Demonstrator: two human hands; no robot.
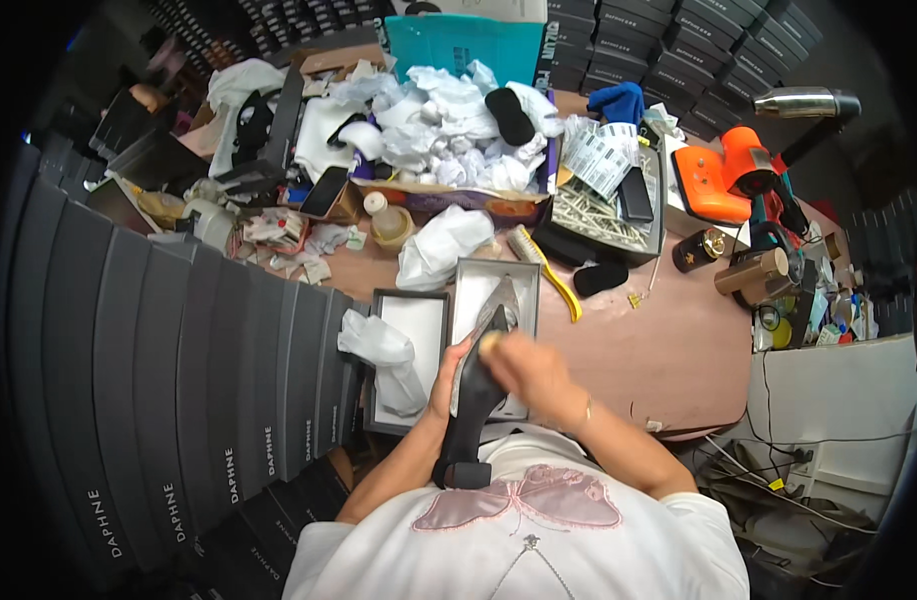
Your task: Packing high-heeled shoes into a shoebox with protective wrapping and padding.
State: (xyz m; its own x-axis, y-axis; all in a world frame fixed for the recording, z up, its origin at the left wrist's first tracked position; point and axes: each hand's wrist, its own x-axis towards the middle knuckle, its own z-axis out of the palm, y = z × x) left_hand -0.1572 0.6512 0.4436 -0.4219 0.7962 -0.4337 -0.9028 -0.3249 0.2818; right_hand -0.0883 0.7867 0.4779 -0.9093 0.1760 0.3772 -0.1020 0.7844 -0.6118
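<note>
My left hand [446,382] is wrapped round the side of a black shoe [471,405], holding it tilted above an open grey shoe box [525,278]. The shoe's narrow end points away from me, and a blocky black part of it lies near my white shirt. Blurred a little by motion, my right hand [541,378] is closed on a small pale yellow thing [491,345] against the shoe's upper part; its kind is too unclear to name. White tissue paper [389,355] lies in the other box half [381,310] at the left.
A yellow-handled brush [559,285] lies right of the box, beside a black pad [601,278]. Behind stand a bottle [387,222], a carton of crumpled paper [449,197] and a tray of small sticks [604,222]. Stacked dark shoe boxes [179,370] wall off the left.
</note>
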